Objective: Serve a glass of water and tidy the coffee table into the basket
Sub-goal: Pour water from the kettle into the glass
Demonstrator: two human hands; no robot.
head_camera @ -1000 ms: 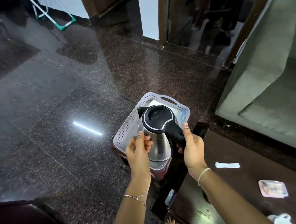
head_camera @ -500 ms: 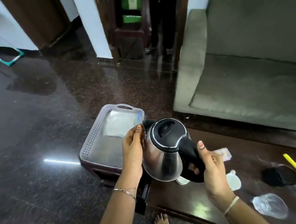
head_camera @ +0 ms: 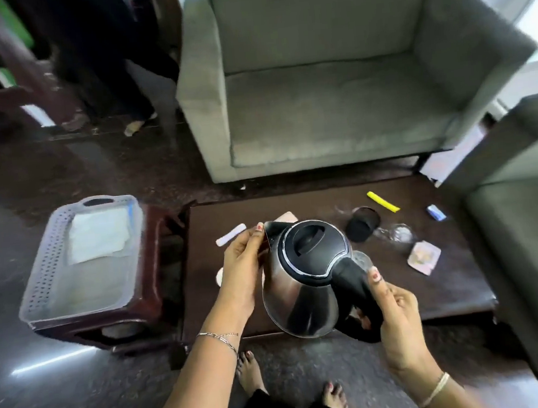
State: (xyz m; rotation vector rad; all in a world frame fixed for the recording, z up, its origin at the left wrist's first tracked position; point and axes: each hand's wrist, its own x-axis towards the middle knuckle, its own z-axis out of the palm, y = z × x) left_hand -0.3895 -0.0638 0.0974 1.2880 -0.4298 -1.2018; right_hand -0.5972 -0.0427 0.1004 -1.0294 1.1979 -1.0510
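I hold a steel kettle (head_camera: 297, 294) with a black lid above the near edge of the dark coffee table (head_camera: 450, 288). My right hand (head_camera: 395, 320) grips its black handle. My left hand (head_camera: 242, 265) presses flat against the kettle's left side near the spout. A clear glass (head_camera: 397, 234) stands on the table beyond the kettle, next to a black cup (head_camera: 361, 224). A white perforated basket (head_camera: 70, 265) with a folded white cloth (head_camera: 98, 235) inside rests on a dark stool to the left of the table.
Loose on the table lie a white stick (head_camera: 231, 234), a yellow marker (head_camera: 383, 201), a small blue item (head_camera: 436, 213) and a pink packet (head_camera: 424, 257). A grey sofa (head_camera: 333, 99) stands behind, another seat (head_camera: 526, 228) at the right. My bare feet (head_camera: 250, 370) are below.
The kettle has travelled right from above the basket to above the coffee table, still in both hands. My view has swung right, bringing the sofa and table items into sight.
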